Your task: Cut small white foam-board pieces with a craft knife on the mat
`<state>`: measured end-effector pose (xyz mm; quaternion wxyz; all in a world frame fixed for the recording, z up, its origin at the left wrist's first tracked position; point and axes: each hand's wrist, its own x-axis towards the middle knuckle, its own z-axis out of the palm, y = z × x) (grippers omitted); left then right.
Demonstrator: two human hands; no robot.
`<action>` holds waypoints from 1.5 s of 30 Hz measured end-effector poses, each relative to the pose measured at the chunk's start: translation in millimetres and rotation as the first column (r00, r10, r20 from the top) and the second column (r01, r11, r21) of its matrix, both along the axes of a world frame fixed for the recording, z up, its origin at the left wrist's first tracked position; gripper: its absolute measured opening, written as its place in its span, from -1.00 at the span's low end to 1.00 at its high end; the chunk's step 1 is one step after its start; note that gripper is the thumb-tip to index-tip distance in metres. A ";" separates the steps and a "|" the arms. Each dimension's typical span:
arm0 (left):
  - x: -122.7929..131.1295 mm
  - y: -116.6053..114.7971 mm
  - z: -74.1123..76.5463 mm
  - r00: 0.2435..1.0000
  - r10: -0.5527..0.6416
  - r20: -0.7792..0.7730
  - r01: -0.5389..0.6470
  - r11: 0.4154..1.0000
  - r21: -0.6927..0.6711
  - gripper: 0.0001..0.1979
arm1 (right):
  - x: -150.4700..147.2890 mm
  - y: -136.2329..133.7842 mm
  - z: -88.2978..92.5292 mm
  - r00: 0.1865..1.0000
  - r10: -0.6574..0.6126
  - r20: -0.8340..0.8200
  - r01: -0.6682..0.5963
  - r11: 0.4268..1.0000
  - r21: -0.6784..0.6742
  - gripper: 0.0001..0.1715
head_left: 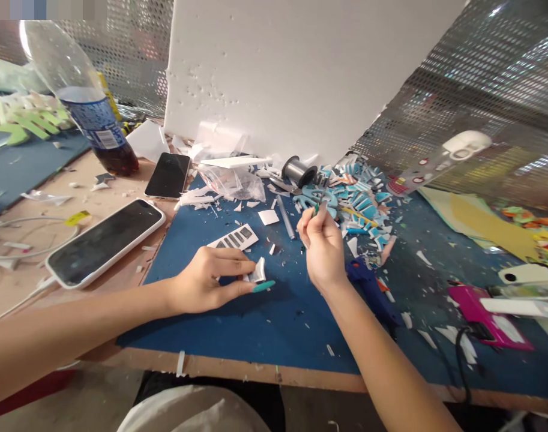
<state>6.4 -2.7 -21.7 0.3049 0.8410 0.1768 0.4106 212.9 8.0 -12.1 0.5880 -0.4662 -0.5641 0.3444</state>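
My left hand (217, 279) is low over the blue mat (255, 336), thumb and fingers pinching a small white and silvery scrap (257, 272). Just behind those fingers lies a white card (235, 237) with a row of dark grey strips. My right hand (322, 249) is raised to the right, its fingers closed in a pinch; what sits between the fingertips is too small to name. Light blue scissors handles (330, 197) lie just beyond that hand. A grey stick (285, 217) and a white square (268, 217) rest on the mat between the hands.
At left are two phones (105, 243) and a soda bottle (91, 114). A wire spool (299, 172) and a heap of blue and white scraps (366, 192) lie at the back. A dark blue glue gun (375, 291) and a magenta device (490, 318) are at right. White foam board (274, 78) stands behind.
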 end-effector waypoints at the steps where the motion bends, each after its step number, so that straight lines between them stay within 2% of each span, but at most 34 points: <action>1: -0.2 0.7 -0.7 0.999 0.036 -0.007 -0.036 0.999 0.008 -0.83 | 2.7 1.6 0.6 0.999 0.016 -0.028 -0.017 1.000 -0.019 -0.57; 6: -2.1 7.6 -3.7 0.984 0.179 0.012 -0.180 0.978 0.110 -0.82 | 0.9 -0.7 -1.1 0.982 0.161 -0.097 -0.177 0.963 -0.201 -0.52; 10: -3.3 11.1 -5.0 0.967 0.253 0.002 -0.251 0.958 0.141 -0.83 | -3.3 -5.3 -0.8 0.950 0.299 -0.095 -0.313 0.918 -0.244 -0.54; 13: -4.3 12.7 -6.1 0.959 0.282 -0.013 -0.276 0.948 0.156 -0.83 | -2.9 -5.9 1.9 0.933 0.347 -0.096 -0.360 0.889 -0.282 -0.60; 17: -5.4 13.9 -8.0 0.955 0.296 -0.024 -0.289 0.946 0.148 -0.77 | -0.9 -5.7 4.2 0.928 0.373 -0.015 -0.365 0.900 -0.239 -0.58; 26: -5.1 16.2 -9.3 0.956 0.291 0.047 -0.294 0.952 0.088 -0.83 | -5.9 -15.0 1.4 0.865 0.352 0.357 -0.299 0.934 -0.197 -0.52; 45: -5.8 17.9 -12.6 0.964 0.246 0.101 -0.255 0.962 0.097 -0.77 | -6.1 -13.2 -2.0 0.835 0.358 0.418 -0.301 0.933 -0.196 -0.54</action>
